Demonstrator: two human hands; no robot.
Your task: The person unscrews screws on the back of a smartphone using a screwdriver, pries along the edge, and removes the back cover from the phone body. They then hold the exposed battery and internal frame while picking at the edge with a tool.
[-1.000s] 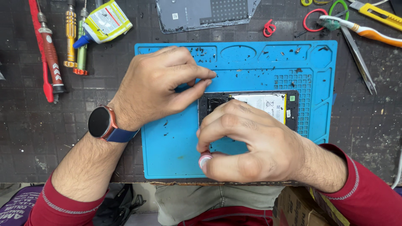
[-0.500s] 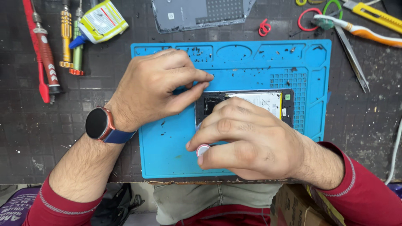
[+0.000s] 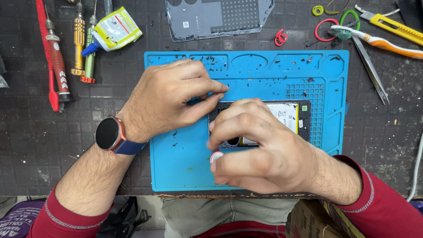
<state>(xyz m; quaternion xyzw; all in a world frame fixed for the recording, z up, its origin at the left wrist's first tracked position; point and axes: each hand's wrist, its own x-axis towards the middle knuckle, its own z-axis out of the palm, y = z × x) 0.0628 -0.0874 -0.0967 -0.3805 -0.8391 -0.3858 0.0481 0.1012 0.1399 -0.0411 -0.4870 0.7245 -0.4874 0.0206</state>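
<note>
An opened phone [image 3: 296,118], black-framed with a white battery showing, lies on a blue work mat [image 3: 185,167]. My left hand [image 3: 169,99], a dark watch on its wrist, rests on the mat and presses the phone's left end with thumb and fingers. My right hand [image 3: 260,150] covers the phone's left half, its fingers curled over the camera end. A small round pink-and-white thing [image 3: 216,157] sits at its thumb; whether the hand grips it is unclear. Most of the phone is hidden.
Screwdrivers [image 3: 57,66] and a glue tube [image 3: 112,31] lie at the upper left. The phone's grey back cover [image 3: 218,17] lies above the mat. At the upper right are tweezers [image 3: 370,70], a yellow knife [image 3: 387,25], a brush and coloured rings [image 3: 325,30].
My right hand has slid slightly left and up over the phone, fingers curling further across it. My left hand has stayed on the phone's left end.
</note>
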